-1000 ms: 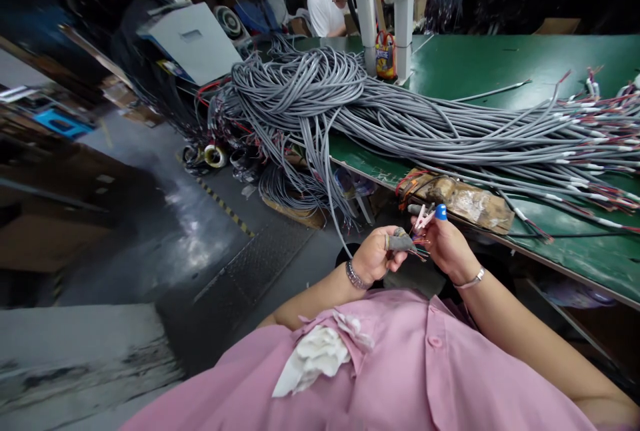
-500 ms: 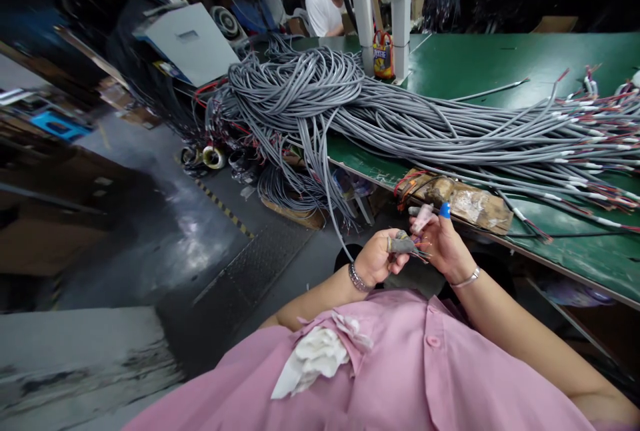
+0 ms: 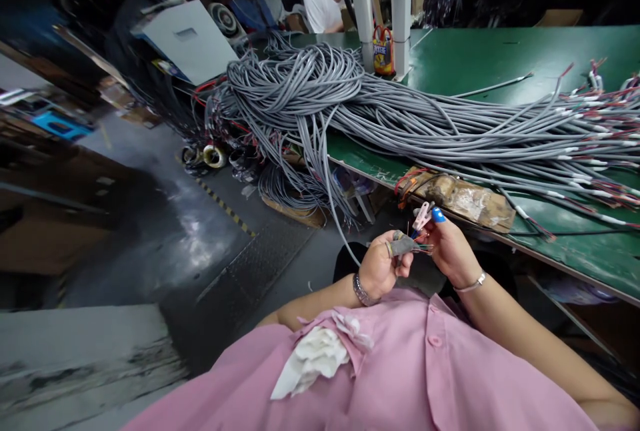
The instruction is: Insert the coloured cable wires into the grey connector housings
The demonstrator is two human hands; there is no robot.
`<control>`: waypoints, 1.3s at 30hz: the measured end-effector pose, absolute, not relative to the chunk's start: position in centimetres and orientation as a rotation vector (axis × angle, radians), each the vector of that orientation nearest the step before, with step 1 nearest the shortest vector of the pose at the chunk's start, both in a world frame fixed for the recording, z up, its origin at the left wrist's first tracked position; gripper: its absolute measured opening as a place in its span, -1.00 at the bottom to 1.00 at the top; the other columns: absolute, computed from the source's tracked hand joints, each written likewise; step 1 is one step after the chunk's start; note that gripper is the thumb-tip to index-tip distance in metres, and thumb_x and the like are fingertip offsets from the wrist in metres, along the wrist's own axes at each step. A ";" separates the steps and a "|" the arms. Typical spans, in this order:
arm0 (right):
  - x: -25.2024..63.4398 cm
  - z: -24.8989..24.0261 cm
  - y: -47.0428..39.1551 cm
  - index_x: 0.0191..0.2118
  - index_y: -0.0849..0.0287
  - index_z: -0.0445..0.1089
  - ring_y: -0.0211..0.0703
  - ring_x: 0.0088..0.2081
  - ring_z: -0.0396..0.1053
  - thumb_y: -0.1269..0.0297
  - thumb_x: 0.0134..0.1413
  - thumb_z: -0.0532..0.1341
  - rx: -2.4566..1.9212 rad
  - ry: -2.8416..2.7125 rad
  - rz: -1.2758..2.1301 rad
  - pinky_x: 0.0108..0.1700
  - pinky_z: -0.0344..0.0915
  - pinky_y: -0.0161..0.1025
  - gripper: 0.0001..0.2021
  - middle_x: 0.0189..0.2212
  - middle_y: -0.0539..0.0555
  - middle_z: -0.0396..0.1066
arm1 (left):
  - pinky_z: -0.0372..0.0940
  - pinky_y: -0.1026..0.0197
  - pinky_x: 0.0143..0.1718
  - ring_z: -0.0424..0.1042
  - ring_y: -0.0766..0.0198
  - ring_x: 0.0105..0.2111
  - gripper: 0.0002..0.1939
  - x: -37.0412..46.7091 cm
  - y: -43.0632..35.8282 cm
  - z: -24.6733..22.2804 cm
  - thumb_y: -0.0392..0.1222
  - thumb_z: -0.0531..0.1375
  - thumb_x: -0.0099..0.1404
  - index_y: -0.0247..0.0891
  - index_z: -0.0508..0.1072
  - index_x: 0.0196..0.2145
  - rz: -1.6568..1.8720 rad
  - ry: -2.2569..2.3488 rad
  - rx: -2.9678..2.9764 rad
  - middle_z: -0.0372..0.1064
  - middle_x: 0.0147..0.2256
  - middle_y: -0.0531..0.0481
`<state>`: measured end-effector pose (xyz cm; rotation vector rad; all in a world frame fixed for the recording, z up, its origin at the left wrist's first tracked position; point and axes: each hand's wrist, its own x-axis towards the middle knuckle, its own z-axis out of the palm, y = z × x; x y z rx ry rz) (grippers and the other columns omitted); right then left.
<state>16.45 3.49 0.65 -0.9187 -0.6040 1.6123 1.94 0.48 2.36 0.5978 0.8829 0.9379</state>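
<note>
My left hand (image 3: 379,267), its thumb wrapped in a grey cover, is closed on the end of a grey cable (image 3: 342,234). Thin coloured wires (image 3: 424,249) stick out past that thumb towards my other hand. My right hand (image 3: 454,254) wears a blue cover on one fingertip. A small pale pink tool with holes in it (image 3: 423,216), like a clip or stripper, is pinched there close to the wires. Its exact kind I cannot make out, and the fingers behind it are partly hidden.
Many grey cables (image 3: 400,114) lie bundled along the green table (image 3: 480,57), bared ends at the right. A tape-wrapped wooden block (image 3: 463,201) sits on the near edge. White posts (image 3: 401,24) rise behind. A person in white (image 3: 320,7) is at the back.
The pink tool has turned more upright, and the blue-covered fingertip has come down against it. My right hand is slightly lower and nearer the wires. My left hand has barely shifted.
</note>
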 end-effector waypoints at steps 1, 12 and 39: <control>16.4 0.3 3.4 -0.40 0.15 0.44 -0.29 -0.52 0.23 -0.04 0.04 0.24 -0.944 -0.630 1.519 -0.44 0.23 -0.30 -0.68 -0.52 -0.01 0.36 | -0.06 0.42 -0.77 0.17 0.46 -0.77 -0.77 2.0 0.6 2.4 -0.12 0.26 0.06 -0.29 0.32 -0.43 0.938 0.874 0.593 0.28 -0.67 0.10; 15.7 0.6 4.6 -0.33 0.15 0.45 -0.26 -0.52 0.31 -0.23 -0.11 0.26 -0.824 -0.475 1.758 -0.45 0.27 -0.26 -0.52 -0.45 0.04 0.43 | -0.05 0.42 -0.77 0.15 0.45 -0.76 -0.80 2.2 1.0 1.8 -0.16 0.25 0.04 -0.27 0.30 -0.44 0.944 0.864 0.547 0.27 -0.68 0.11; 16.3 -0.6 4.3 -0.37 0.15 0.46 -0.25 -0.47 0.33 -0.18 0.06 0.15 -0.858 -0.634 1.605 -0.40 0.29 -0.29 -0.55 -0.44 0.04 0.44 | -0.08 0.40 -0.74 0.21 0.46 -0.75 -0.72 2.4 0.5 2.9 -0.06 0.28 0.07 -0.29 0.30 -0.47 1.047 0.936 0.648 0.30 -0.66 0.10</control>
